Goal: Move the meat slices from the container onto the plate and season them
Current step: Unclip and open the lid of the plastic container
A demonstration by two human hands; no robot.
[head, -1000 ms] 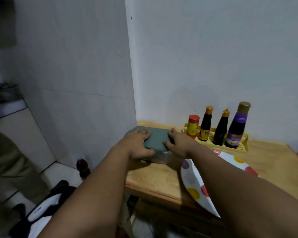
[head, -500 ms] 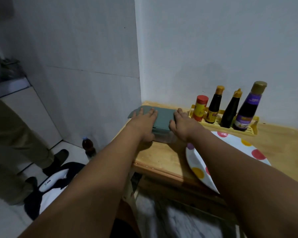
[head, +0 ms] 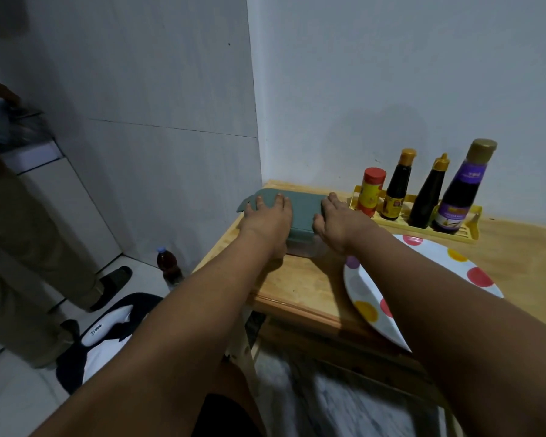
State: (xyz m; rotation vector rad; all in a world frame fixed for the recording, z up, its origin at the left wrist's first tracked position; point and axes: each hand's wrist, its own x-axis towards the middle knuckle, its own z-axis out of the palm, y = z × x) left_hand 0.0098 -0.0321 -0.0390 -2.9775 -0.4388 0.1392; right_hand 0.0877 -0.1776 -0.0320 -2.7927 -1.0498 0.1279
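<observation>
A clear container (head: 303,249) with a grey-green lid (head: 301,212) sits at the far left corner of the wooden table (head: 297,285). The lid is on, so no meat shows. My left hand (head: 265,220) holds the container's left side with fingers on the lid. My right hand (head: 338,222) holds its right end, thumb on the lid's near edge. A white plate (head: 369,291) with coloured dots lies to the right, partly under my right forearm. Behind stand a red-capped seasoning shaker (head: 371,192) and three dark sauce bottles (head: 429,197).
The shaker and bottles stand in a yellow rack (head: 467,230) against the back wall. A wall runs close along the table's left. On the floor are a small bottle (head: 167,263) and a black-and-white mat (head: 108,326). Another person's legs (head: 22,247) stand at the left.
Both hands have stayed on the container while my view dropped and moved back. The person at the left has stepped closer into view.
</observation>
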